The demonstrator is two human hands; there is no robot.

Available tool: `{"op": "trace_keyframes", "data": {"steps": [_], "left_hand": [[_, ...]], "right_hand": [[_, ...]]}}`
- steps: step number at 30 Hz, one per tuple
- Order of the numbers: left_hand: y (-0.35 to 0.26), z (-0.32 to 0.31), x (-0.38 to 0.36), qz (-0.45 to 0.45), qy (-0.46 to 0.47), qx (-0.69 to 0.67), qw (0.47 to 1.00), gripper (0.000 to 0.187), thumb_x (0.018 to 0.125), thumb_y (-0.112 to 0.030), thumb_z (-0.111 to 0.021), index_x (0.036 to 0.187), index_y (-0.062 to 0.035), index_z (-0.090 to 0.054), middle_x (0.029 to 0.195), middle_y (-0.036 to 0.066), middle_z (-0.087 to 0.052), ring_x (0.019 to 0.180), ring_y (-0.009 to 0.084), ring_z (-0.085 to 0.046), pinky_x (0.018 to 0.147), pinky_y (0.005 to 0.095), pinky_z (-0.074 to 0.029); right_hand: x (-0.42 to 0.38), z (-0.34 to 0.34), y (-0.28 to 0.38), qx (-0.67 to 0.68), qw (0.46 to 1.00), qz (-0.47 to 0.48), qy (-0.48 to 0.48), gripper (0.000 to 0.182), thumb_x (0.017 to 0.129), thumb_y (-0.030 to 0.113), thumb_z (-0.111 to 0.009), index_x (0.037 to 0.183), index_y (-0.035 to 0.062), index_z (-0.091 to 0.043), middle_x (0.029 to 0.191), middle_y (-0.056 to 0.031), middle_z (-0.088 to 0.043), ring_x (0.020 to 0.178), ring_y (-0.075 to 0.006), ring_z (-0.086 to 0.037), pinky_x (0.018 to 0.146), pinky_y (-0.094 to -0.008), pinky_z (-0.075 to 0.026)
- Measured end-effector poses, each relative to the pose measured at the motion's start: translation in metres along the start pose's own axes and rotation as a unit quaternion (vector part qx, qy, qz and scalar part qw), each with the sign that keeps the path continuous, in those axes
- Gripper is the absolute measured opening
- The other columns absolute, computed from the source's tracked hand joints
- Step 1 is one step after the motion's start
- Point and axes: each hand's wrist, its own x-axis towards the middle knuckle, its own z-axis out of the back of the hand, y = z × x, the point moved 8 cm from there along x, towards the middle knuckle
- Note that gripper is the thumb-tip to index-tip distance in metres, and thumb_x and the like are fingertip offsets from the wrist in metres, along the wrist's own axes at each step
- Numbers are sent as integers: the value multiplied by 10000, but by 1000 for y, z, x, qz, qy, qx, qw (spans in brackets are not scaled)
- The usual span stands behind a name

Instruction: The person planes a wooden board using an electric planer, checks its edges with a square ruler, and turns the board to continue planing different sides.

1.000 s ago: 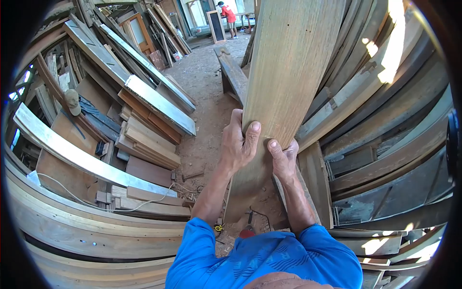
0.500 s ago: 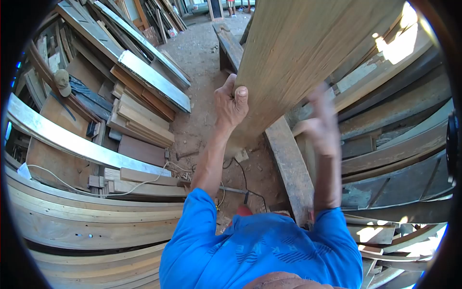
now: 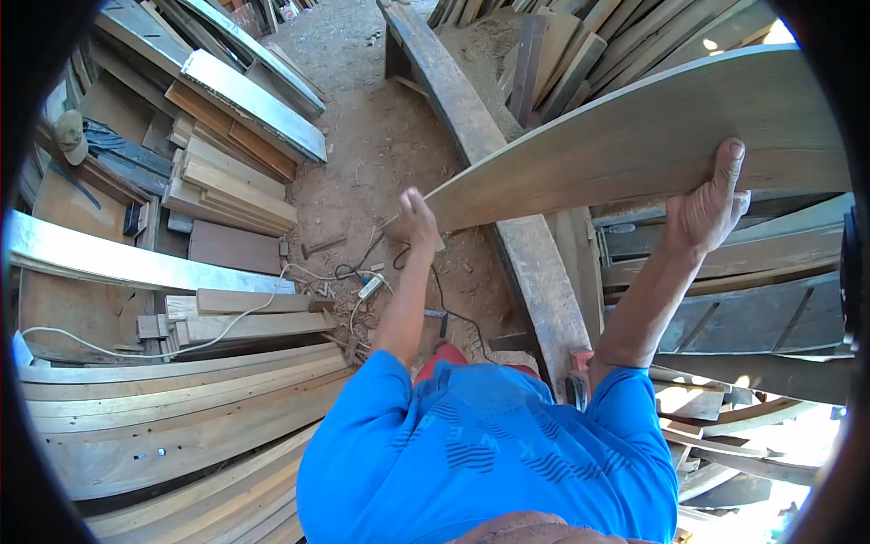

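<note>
A wide wooden board (image 3: 589, 163) lies across in front of me, above a long, narrow wooden bench (image 3: 544, 281). My left hand (image 3: 418, 218) is closed at the board's left end, slightly smeared by motion. Toward the other end, my right hand (image 3: 707, 216) grips the lower edge, with the thumb up against the near face and the fingers partly hidden behind it. The board's long upper edge rises to the right.
Stacked planks (image 3: 181, 412) fill the left side, and more boards (image 3: 743, 313) lie on the right. On the dirt floor (image 3: 362, 145) are a hammer (image 3: 442, 322), cables and a power strip (image 3: 370, 288). A red-and-black tool (image 3: 580, 376) sits at the bench's near end.
The board has swung from standing steeply in front of me to lying crosswise toward the right. My right hand has moved right and now grips its lower edge; my left hand is lower.
</note>
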Motion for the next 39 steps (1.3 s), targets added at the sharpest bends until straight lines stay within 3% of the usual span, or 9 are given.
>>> {"op": "trace_keyframes", "data": {"steps": [4,9,14,19,22,30,31,35,39], "left_hand": [[49,-64,-141,551,121,-272,780,922,953,-743,-354,1553,-45,-299,1485,246,-446,1275,417,-514,1029,601,-411],[-54,-149,-173,575,80,-631,516,770,935,-703,-410,1438,-125,-480,1468,191,-497,1309,411,-510,1018,603,-467],[-44,-183,-204,529,-49,-676,511,698,901,-717,-398,1300,-192,-626,1368,66,-609,1261,320,-578,1042,584,-471],[15,-196,-298,574,-18,-595,562,675,865,-767,-385,1057,-208,-710,1122,51,-704,1022,276,-672,903,545,-538],[52,-206,-338,571,27,-596,564,637,863,-733,-413,1010,-188,-708,1042,57,-706,947,272,-673,875,521,-542],[147,-200,-360,390,285,-743,463,552,860,-642,-487,885,-134,-701,829,72,-712,747,261,-678,799,456,-555],[106,-180,-358,492,138,-639,575,587,869,-690,-468,724,-145,-631,611,43,-609,536,254,-579,641,422,-517],[134,-139,-321,559,-42,-437,704,771,852,-858,-336,671,-159,-607,541,26,-570,457,284,-534,526,458,-487],[177,-112,-258,475,28,-404,781,848,888,-856,-251,1217,-133,-547,1121,119,-576,988,329,-566,898,521,-456]], "right_hand": [[-1,14,4,12,1000,-4,15,495,878,293,-812,1158,-73,-632,1067,-115,-677,983,-199,-642,906,-379,-548],[1,85,23,-55,993,-78,75,460,912,225,-770,1271,-7,-600,1143,-100,-651,1040,-200,-618,945,-390,-496],[46,195,161,-425,886,-46,180,586,798,203,-807,1311,23,-587,1192,-108,-650,1086,-237,-602,988,-407,-467],[22,190,280,-816,450,99,350,730,685,181,-844,1351,53,-574,1242,-117,-649,1132,-275,-587,1031,-425,-437],[9,205,281,-876,299,72,371,821,616,168,-867,1374,71,-567,1272,-121,-648,1159,-297,-577,1057,-436,-420],[-49,352,239,-910,194,-231,283,601,629,238,-903,1141,64,-641,959,-157,-700,1003,-330,-645,984,-501,-430],[-60,363,227,-883,212,-292,300,521,652,247,-906,1069,48,-664,916,-167,-707,976,-330,-661,891,-491,-482],[-107,405,197,-823,228,-405,328,420,654,203,-904,985,25,-716,890,-218,-704,914,-374,-678,863,-492,-510],[-145,419,171,-774,264,-465,340,503,655,225,-902,1092,44,-730,1013,-245,-704,1003,-376,-671,900,-492,-502]]}}
